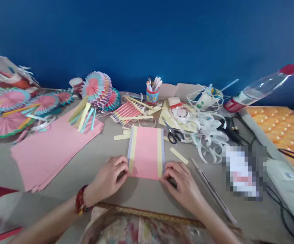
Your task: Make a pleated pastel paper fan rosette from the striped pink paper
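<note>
A pink paper sheet point(147, 150) with yellow and lilac strips along both long edges lies flat on the table in front of me. My left hand point(111, 176) pinches its near left corner, fingers curled on the edge. My right hand point(181, 181) pinches the near right corner in the same way. A red bead bracelet point(80, 204) sits on my left wrist.
A stack of pink sheets point(52, 150) lies to the left, with folded paper fans point(99, 89) behind it. Scissors point(173, 132), white tape curls point(207, 135), a pen cup point(152, 93), a tilted plastic bottle point(258, 89) and a long ruler point(212, 191) are to the right.
</note>
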### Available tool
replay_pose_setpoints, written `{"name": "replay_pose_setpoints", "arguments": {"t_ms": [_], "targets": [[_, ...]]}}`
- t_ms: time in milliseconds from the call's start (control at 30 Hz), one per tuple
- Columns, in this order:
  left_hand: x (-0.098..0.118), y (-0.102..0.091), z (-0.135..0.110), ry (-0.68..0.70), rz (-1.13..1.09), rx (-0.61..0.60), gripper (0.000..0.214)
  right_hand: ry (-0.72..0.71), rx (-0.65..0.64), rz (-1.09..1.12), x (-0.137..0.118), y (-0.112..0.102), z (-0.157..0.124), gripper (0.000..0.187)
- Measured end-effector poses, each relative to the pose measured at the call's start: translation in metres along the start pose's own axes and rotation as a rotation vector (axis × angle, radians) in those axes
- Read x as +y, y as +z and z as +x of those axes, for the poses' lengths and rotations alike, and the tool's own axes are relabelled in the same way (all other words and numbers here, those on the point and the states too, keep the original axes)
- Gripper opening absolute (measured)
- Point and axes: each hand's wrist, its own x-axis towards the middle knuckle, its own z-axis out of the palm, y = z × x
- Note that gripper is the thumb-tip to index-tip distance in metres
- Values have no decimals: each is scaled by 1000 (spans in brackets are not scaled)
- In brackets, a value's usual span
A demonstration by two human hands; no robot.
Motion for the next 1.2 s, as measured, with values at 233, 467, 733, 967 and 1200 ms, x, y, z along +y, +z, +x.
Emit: {"name": "replay_pose_setpoints", "arguments": {"t_ms": [233, 467, 733, 967, 1200], "targets": [[4, -4, 2, -15, 30, 8, 9, 24, 42, -3, -1, 1, -2, 13], [4, -6, 5, -9, 52, -11, 10, 28, 39, -21, 0, 2, -2, 11], [5, -5, 6, -6, 61, -26, 10, 34, 23, -49, -3, -1, -1, 12], [7, -4, 3, -37, 92, -8, 9, 28, 41, -57, -3, 0, 0, 13], [6, 2, -2, -88, 55, 61, 9, 11, 45, -41, -1, 1, -1, 12]]}}
